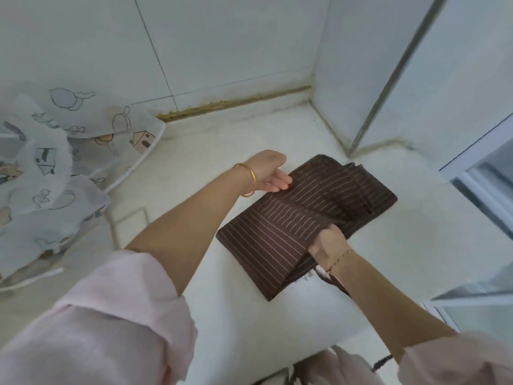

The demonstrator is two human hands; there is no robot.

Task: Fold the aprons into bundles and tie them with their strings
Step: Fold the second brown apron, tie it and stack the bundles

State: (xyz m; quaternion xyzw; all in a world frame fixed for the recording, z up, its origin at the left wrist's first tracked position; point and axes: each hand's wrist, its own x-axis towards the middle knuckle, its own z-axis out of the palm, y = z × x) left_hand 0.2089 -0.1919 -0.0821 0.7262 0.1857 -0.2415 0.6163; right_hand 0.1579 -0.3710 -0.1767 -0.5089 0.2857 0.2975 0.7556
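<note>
apron (291, 218): brown with thin pale stripes, already folded into a flat pad of several layers. The white counter (222, 315) lies under it, and the wall corner is just beyond its far edge.
left hand (270, 173): at the apron's far left edge, palm turned up toward us. Fingers are nearly straight and together, tips against or just under the edge. We can't tell if they pinch any cloth.
right hand (329, 245): at the apron's near right edge. Fingers are curled into the layers and grip the fold; the fingertips are hidden in the cloth.
string (333, 282): a dark strap trails off the apron's near right corner, beside the right wrist, toward us.
step: we judge this as mid-fold, squaring the pad before the next fold. Tying isn't begun.
how: we keep the left fingers flat as an anchor on the far edge. We draw with the right hand to take out slack and line up the edges before turning the layers over. We move the stack as one so it doesn't skew.
string handling: we keep it outside the fold, free for the wrap.
risk: the string gets buried in the bundle, or the layers slide on the smooth top.
other: a printed white cloth (55, 162) sits well left of the apron.
</note>
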